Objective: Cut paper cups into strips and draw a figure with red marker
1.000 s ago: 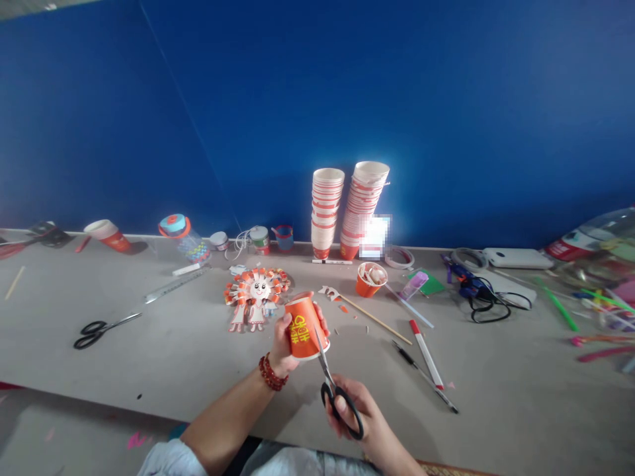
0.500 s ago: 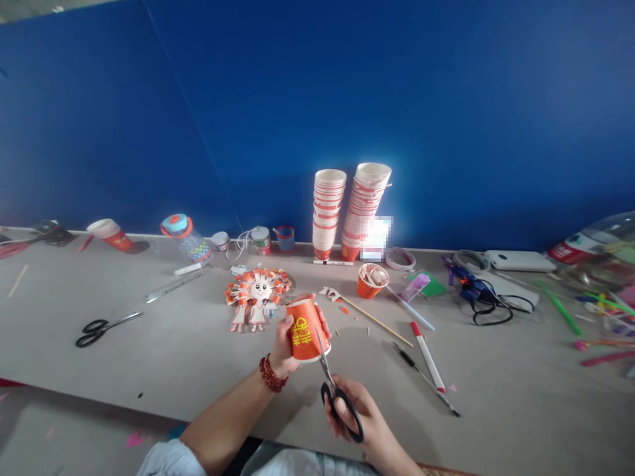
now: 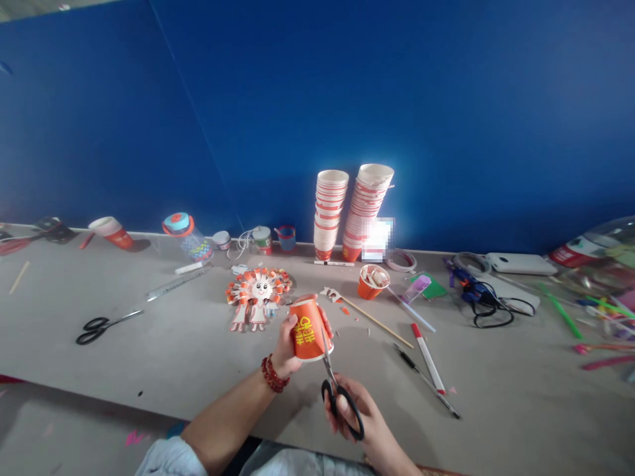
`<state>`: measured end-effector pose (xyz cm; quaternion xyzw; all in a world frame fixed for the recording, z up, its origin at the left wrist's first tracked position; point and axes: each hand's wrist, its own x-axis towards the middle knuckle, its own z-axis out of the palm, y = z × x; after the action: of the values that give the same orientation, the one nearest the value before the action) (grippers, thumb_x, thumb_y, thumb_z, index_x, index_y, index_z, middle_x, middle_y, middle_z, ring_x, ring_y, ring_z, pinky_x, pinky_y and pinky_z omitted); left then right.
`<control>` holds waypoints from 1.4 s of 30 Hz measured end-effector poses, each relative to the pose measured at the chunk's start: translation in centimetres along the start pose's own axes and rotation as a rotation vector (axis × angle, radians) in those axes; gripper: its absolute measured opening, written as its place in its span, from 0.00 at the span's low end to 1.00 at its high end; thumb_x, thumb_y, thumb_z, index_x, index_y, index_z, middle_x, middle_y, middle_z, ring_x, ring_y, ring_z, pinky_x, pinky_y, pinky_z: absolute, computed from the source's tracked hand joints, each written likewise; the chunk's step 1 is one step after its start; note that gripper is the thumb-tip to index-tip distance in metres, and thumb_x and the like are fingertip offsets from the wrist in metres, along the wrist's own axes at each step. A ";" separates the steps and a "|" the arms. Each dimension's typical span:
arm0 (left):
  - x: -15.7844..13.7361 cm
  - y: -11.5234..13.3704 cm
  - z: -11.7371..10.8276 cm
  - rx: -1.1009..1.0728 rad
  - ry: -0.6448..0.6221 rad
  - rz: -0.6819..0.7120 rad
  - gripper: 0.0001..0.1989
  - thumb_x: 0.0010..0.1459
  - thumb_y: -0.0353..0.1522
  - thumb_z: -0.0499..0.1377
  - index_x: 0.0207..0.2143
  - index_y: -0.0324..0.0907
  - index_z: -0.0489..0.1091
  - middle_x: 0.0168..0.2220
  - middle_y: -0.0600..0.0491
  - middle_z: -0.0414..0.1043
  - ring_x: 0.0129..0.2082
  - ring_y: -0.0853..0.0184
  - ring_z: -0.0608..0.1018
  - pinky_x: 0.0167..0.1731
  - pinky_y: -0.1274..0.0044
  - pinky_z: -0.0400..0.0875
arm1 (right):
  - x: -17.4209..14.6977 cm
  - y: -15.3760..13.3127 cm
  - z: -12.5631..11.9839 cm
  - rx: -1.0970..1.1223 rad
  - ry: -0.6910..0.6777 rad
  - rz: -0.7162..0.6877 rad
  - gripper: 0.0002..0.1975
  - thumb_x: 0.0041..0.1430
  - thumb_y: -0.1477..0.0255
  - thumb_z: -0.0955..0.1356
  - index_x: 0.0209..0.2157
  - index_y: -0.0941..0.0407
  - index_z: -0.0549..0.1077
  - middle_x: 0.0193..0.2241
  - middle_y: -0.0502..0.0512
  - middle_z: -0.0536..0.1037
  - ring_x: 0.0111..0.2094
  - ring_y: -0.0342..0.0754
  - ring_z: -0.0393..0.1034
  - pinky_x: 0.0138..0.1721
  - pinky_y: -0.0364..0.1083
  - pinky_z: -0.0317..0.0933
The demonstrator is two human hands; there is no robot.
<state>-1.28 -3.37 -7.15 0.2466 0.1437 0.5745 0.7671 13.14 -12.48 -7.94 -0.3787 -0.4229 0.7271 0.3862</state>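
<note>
My left hand [image 3: 286, 349] is wrapped round an orange paper cup [image 3: 305, 330] with yellow lettering, held upside down above the table with its white rim low. In my right hand [image 3: 354, 413] are black-handled scissors [image 3: 342, 400], thumb and fingers in the loops. Their blades lie at the cup's right side, crossing the rim and reaching up the wall; the blades look nearly together. Just beyond the cup, to the left, lies a paper figure [image 3: 260, 291] with a smiling white face and an orange-and-white fringe.
Two tall stacks of paper cups [image 3: 331, 211] stand against the blue panel. A cup of scraps [image 3: 372, 284], a wooden stick [image 3: 377, 320], a red marker [image 3: 427, 357] and a pen [image 3: 426, 380] lie to the right. Further left are other scissors [image 3: 106, 325] and a ruler [image 3: 178, 283].
The cup has shifted slightly right in my left hand's grip. The scissor blades have drawn closer together on the cup's wall. The view has moved a little.
</note>
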 end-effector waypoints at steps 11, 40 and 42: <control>-0.1 -0.3 0.1 0.042 0.023 0.007 0.27 0.53 0.47 0.61 0.53 0.46 0.66 0.40 0.48 0.72 0.36 0.59 0.77 0.34 0.69 0.72 | -0.1 -0.3 0.4 0.012 0.019 0.025 0.32 0.47 0.40 0.68 0.29 0.58 0.68 0.18 0.48 0.69 0.14 0.35 0.52 0.15 0.37 0.45; -0.2 -0.3 -0.1 0.092 0.051 -0.003 0.30 0.51 0.48 0.63 0.54 0.47 0.64 0.41 0.48 0.70 0.35 0.61 0.76 0.36 0.69 0.71 | -0.2 -0.1 0.3 -0.202 0.067 -0.050 0.29 0.52 0.42 0.66 0.21 0.55 0.61 0.14 0.44 0.60 0.16 0.38 0.51 0.19 0.40 0.48; -0.2 -0.3 -0.1 0.086 0.039 0.002 0.30 0.51 0.48 0.63 0.54 0.47 0.65 0.40 0.48 0.70 0.35 0.61 0.75 0.36 0.69 0.71 | -0.2 0.0 0.2 -0.216 0.065 -0.058 0.29 0.53 0.43 0.66 0.21 0.55 0.61 0.14 0.44 0.61 0.16 0.38 0.51 0.20 0.40 0.48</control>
<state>-1.14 -3.58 -7.40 0.2684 0.1831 0.5733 0.7522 12.99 -12.71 -7.84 -0.4290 -0.4969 0.6531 0.3776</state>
